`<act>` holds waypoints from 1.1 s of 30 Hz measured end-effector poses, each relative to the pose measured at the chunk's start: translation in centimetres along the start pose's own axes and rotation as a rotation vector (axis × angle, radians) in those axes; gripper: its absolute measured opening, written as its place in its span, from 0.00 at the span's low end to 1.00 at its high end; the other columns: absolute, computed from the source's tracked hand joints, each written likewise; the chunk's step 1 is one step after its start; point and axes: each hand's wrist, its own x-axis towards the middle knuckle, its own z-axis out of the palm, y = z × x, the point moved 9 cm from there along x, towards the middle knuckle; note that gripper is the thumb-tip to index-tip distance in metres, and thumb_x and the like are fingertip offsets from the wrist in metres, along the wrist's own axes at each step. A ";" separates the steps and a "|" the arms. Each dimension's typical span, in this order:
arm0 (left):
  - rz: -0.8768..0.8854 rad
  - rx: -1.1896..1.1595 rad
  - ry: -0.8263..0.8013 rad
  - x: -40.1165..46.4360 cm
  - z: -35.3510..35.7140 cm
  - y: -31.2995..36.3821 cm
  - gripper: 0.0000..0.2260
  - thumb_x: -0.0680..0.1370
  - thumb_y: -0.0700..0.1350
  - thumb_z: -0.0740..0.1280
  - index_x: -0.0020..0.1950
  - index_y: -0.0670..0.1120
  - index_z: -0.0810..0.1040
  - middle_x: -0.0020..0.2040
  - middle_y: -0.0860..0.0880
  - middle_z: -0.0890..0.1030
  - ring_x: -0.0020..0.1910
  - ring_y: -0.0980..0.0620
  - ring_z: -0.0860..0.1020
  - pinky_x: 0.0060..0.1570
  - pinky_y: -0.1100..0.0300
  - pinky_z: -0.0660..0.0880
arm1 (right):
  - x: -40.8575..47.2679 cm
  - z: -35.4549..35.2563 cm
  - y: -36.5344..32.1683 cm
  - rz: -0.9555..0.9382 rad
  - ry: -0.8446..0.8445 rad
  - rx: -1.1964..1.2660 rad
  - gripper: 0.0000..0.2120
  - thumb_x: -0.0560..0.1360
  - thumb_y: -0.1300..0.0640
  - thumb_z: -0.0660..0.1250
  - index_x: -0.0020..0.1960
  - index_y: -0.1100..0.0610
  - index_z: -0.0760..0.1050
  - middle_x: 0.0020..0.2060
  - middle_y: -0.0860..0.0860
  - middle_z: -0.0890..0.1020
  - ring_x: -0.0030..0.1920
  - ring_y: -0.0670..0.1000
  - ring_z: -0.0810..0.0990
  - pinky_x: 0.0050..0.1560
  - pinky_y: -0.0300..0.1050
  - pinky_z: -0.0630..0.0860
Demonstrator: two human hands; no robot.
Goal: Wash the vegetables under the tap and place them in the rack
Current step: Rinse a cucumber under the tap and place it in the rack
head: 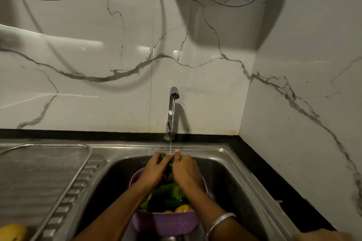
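Your left hand [154,170] and right hand [185,169] meet over the stainless-steel sink basin [231,178], forearms converging from below, fingers curled together around a dark green vegetable [168,164]. Its shape and long axis cannot be told; the hands hide most of it. A thin stream of water [170,143] from the chrome upright tap [172,111] falls onto it at your fingertips. Directly beneath sits a round purple perforated plastic colander [166,223] holding green and yellow vegetables [168,199]. A silver bangle [221,221] circles your right wrist. A wire-mesh metal rack [39,162] lies on the ribbed drainboard at left. No legible writing appears.
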 end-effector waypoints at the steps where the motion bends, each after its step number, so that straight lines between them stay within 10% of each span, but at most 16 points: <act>1: 0.039 0.070 0.020 -0.4 -0.2 0.6 0.11 0.83 0.50 0.65 0.57 0.43 0.77 0.51 0.42 0.82 0.47 0.49 0.82 0.36 0.56 0.82 | 0.0 -0.2 0.5 0.045 -0.007 -0.003 0.31 0.84 0.36 0.47 0.58 0.56 0.81 0.53 0.55 0.84 0.53 0.56 0.83 0.51 0.46 0.74; 8: 0.648 0.684 0.474 -4.9 -3.0 7.1 0.16 0.85 0.57 0.56 0.42 0.53 0.73 0.32 0.54 0.76 0.34 0.56 0.76 0.35 0.58 0.71 | -2.7 -5.9 -2.5 -0.179 0.384 0.165 0.35 0.81 0.31 0.47 0.32 0.56 0.74 0.31 0.51 0.79 0.35 0.51 0.78 0.37 0.45 0.70; 14: 0.126 0.967 0.186 -2.5 -3.7 0.9 0.25 0.84 0.60 0.51 0.47 0.46 0.82 0.46 0.44 0.84 0.46 0.45 0.82 0.51 0.51 0.78 | -1.5 -0.5 0.9 -0.135 -0.040 -0.201 0.27 0.84 0.39 0.52 0.50 0.57 0.81 0.45 0.54 0.84 0.46 0.55 0.82 0.50 0.48 0.78; 19: 0.685 0.576 0.487 -6.5 -3.3 8.2 0.20 0.86 0.55 0.53 0.37 0.52 0.70 0.30 0.52 0.75 0.31 0.55 0.74 0.33 0.58 0.69 | -5.0 -8.0 -4.9 -0.472 0.550 0.200 0.24 0.86 0.46 0.55 0.34 0.53 0.73 0.26 0.47 0.73 0.28 0.48 0.73 0.29 0.43 0.63; 24: 0.081 1.082 0.092 -2.0 -3.3 -0.7 0.21 0.86 0.55 0.51 0.43 0.47 0.75 0.45 0.45 0.83 0.43 0.48 0.80 0.49 0.54 0.76 | -2.2 -0.5 0.9 -0.150 -0.094 -0.302 0.24 0.85 0.44 0.53 0.55 0.60 0.80 0.49 0.57 0.83 0.51 0.59 0.82 0.51 0.48 0.75; 29: 0.763 0.561 0.496 -6.8 -2.7 9.3 0.19 0.87 0.53 0.52 0.37 0.54 0.68 0.28 0.52 0.71 0.28 0.55 0.70 0.30 0.60 0.66 | -5.2 -8.5 -4.9 -0.522 0.601 0.231 0.25 0.86 0.47 0.54 0.35 0.54 0.75 0.26 0.47 0.74 0.27 0.45 0.73 0.29 0.36 0.65; 33: 0.174 1.058 0.193 -2.8 -3.1 1.5 0.22 0.86 0.55 0.50 0.43 0.47 0.77 0.43 0.45 0.82 0.40 0.51 0.79 0.44 0.56 0.72 | -2.1 -0.6 -0.1 -0.217 -0.038 -0.274 0.25 0.85 0.43 0.51 0.50 0.58 0.81 0.47 0.57 0.84 0.47 0.57 0.83 0.51 0.50 0.78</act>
